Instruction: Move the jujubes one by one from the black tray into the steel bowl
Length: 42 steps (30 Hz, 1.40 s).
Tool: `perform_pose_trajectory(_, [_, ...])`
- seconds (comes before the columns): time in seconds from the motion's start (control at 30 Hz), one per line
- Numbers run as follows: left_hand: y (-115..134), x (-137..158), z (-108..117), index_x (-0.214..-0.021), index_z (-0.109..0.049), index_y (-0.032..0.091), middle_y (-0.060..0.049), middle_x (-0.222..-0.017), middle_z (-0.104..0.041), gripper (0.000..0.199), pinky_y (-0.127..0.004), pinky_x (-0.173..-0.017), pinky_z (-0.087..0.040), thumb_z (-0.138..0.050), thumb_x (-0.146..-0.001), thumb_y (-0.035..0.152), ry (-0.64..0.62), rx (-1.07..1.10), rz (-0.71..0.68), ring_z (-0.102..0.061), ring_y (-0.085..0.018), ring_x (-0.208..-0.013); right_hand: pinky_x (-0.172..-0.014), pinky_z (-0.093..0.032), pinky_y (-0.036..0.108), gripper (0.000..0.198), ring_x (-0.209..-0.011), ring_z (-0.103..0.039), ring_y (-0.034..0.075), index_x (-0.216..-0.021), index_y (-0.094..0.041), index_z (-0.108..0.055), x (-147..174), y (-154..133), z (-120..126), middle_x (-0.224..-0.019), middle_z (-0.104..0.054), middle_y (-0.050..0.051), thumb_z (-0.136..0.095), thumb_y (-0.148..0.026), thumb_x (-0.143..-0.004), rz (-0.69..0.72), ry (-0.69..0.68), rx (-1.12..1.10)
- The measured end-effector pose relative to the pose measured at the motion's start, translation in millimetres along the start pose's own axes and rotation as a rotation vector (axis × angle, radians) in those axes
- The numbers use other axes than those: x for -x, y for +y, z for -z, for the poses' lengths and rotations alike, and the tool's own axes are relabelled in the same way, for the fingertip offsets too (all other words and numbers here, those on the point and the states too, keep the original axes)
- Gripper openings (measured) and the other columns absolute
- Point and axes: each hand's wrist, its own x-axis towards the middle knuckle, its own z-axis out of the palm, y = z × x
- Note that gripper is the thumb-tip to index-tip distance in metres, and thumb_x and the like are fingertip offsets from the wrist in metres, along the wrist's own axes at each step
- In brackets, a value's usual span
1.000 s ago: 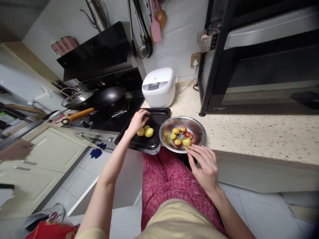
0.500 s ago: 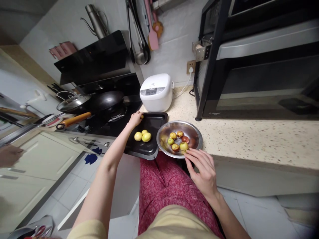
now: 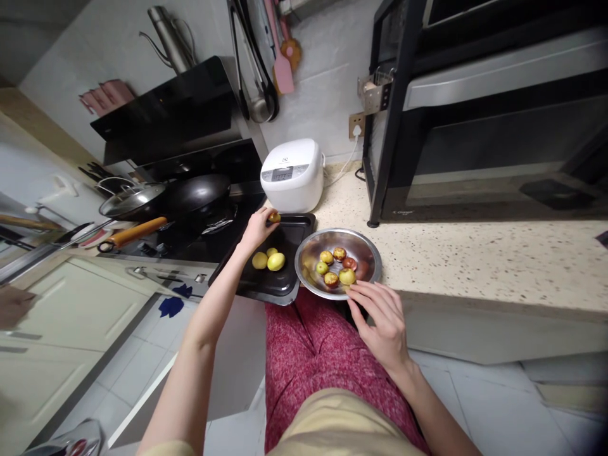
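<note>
My left hand [image 3: 260, 227] pinches a small brownish-yellow fruit [image 3: 274, 216] over the far left part of a black baking tray [image 3: 297, 231]. Lower on that tray lie three smooth yellow fruits [image 3: 275, 261], close together. To the right a round steel bowl [image 3: 373, 253] holds several small fruits [image 3: 331, 279], yellow-green to red-brown, some mottled. My right hand [image 3: 382, 320] is at the bowl's near rim, thumb outside and fingertips over the edge, right beside a yellow-green fruit [image 3: 347, 276].
A white rice cooker [image 3: 292, 177] stands behind the tray. Left are a stove with a black wok [image 3: 202, 193] and a lidded pan [image 3: 130, 202], its orange handle [image 3: 137, 234] pointing forward. A large black oven [image 3: 494, 145] stands on the speckled counter [image 3: 456, 259].
My left hand has lifted slightly from the tray, and the brownish-yellow fruit in its fingers now shows more. My right hand keeps its place at the bowl. The whole view has shifted a little.
</note>
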Motion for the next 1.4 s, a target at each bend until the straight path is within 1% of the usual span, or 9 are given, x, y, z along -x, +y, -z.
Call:
perform_pose_trajectory(0.07, [23.7,14.2,9.4,-0.118,-0.067,0.018,-0.008,-0.11,-0.068,0.028,-0.035,-0.096,-0.054,-0.07,-0.09,0.021,0.112,0.165,-0.113,-0.068,-0.023,-0.102,-0.102,-0.052,0.045,0.026,-0.105,-0.074,0.023,-0.113,-0.02,-0.071,0.2,-0.3,-0.6,-0.108,-0.079,0.008,-0.071,-0.006,-0.092,-0.003,0.0,0.001])
perform_pose_trajectory(0.13, [50.3,32.3,17.4,-0.12,-0.068,0.019,-0.007,-0.112,-0.067,0.029,-0.035,-0.098,-0.054,-0.071,-0.091,0.023,0.125,0.287,-0.229,-0.067,-0.022,-0.106,-0.102,-0.052,0.045,0.025,-0.105,-0.074,0.022,-0.113,-0.02,-0.071,0.5,-0.8,-0.9,-0.108,-0.079,0.007,-0.07,-0.006,-0.092,-0.006,-0.002,0.004])
perform_pose_trajectory(0.27, [95.3,66.7,27.1,-0.125,-0.071,0.023,-0.008,-0.117,-0.065,0.031,-0.034,-0.098,-0.055,-0.071,-0.094,0.026,-0.076,0.383,-0.339,-0.068,-0.021,-0.108,-0.103,-0.052,0.045,0.025,-0.106,-0.074,0.023,-0.114,-0.021,-0.071,1.4,-1.8,-0.4,-0.109,-0.079,0.007,-0.07,-0.007,-0.092,-0.018,-0.011,0.006])
perform_pose_trajectory(0.37, [112.0,78.8,29.0,-0.128,-0.072,0.025,-0.008,-0.119,-0.068,0.033,-0.032,-0.099,-0.055,-0.07,-0.095,0.026,-0.263,0.407,-0.401,-0.069,-0.022,-0.111,-0.103,-0.052,0.045,0.026,-0.106,-0.074,0.023,-0.114,-0.022,-0.072,2.3,-2.3,0.1,-0.11,-0.08,0.006,-0.07,-0.008,-0.092,-0.031,-0.02,0.008])
perform_pose_trajectory(0.5, [117.1,76.1,26.1,-0.127,-0.074,0.024,-0.009,-0.118,-0.072,0.032,-0.032,-0.099,-0.054,-0.072,-0.095,0.026,-0.392,0.374,-0.432,-0.072,-0.023,-0.109,-0.104,-0.052,0.045,0.026,-0.106,-0.075,0.022,-0.114,-0.024,-0.073,3.5,-3.0,-0.2,-0.11,-0.08,0.005,-0.068,-0.01,-0.093,-0.048,-0.023,0.011])
perform_pose_trajectory(0.73, [120.7,65.5,19.5,-0.118,-0.077,0.023,-0.008,-0.115,-0.076,0.032,-0.03,-0.095,-0.054,-0.08,-0.087,0.022,-0.436,0.352,-0.403,-0.073,-0.023,-0.107,-0.103,-0.052,0.045,0.025,-0.105,-0.075,0.022,-0.114,-0.023,-0.072,2.2,-4.2,-0.2,-0.109,-0.08,0.006,-0.069,-0.009,-0.093,-0.044,-0.018,0.009])
perform_pose_trajectory(1.03, [127.6,68.4,4.8,-0.11,-0.077,0.024,-0.004,-0.116,-0.076,0.029,-0.03,-0.089,-0.056,-0.083,-0.082,0.019,-0.378,0.184,-0.288,-0.074,-0.024,-0.102,-0.102,-0.052,0.045,0.025,-0.105,-0.075,0.023,-0.114,-0.024,-0.072,0.8,-4.7,0.1,-0.109,-0.08,0.006,-0.067,-0.01,-0.094,-0.048,-0.016,0.004])
perform_pose_trajectory(1.23, [128.5,67.7,-4.6,-0.107,-0.076,0.02,-0.006,-0.111,-0.074,0.025,-0.031,-0.087,-0.056,-0.079,-0.083,0.014,-0.337,0.23,-0.293,-0.072,-0.023,-0.098,-0.103,-0.052,0.045,0.026,-0.104,-0.075,0.023,-0.115,-0.024,-0.072,1.7,-3.8,0.3,-0.109,-0.08,0.005,-0.068,-0.009,-0.093,-0.043,-0.021,0.006])
perform_pose_trajectory(1.4, [126.3,72.8,3.5,-0.105,-0.074,0.018,-0.006,-0.108,-0.072,0.02,-0.03,-0.083,-0.056,-0.078,-0.085,0.016,-0.277,0.326,-0.273,-0.071,-0.021,-0.092,-0.103,-0.052,0.046,0.026,-0.105,-0.075,0.023,-0.115,-0.025,-0.073,1.6,-3.7,0.7,-0.11,-0.08,0.005,-0.068,-0.01,-0.094,-0.054,-0.021,-0.002])
